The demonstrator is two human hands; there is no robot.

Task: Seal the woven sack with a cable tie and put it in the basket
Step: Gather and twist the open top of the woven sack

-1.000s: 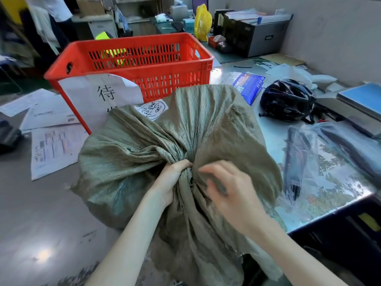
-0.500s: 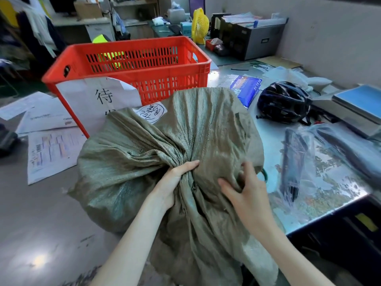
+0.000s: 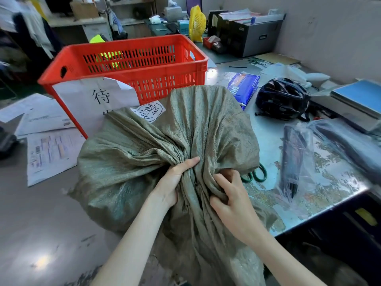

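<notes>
Papers lie on the floor far left, clear of the work. Basket sits behind and left of the sack, near wall touching or just behind it, open top free; a paper sign hangs on the near side.

Sack rests bulging at the table edge, mouth gathered toward the person. Neck's long axis runs from the bulge down toward the camera, loose tail hanging below the hands.

Left hand is wrapped round the gathered neck from the left, thumb up along the pleats, squeezing it closed. Right hand is just beside it on the right, fingers curled, pinching a loose fold and tucking it into the bunch. Both sit on the same choke point, hands nearly touching.

No cable tie in either hand. Thin dark strips lie far back on the table, probably ties, too small to confirm. Scissors peek out from under the sack's right edge; helmet and plastic bags crowd the right.

Judgement: gathering not finished. Right hand is the one to free for a tie. Lift path to the basket is up and left, unobstructed.
</notes>
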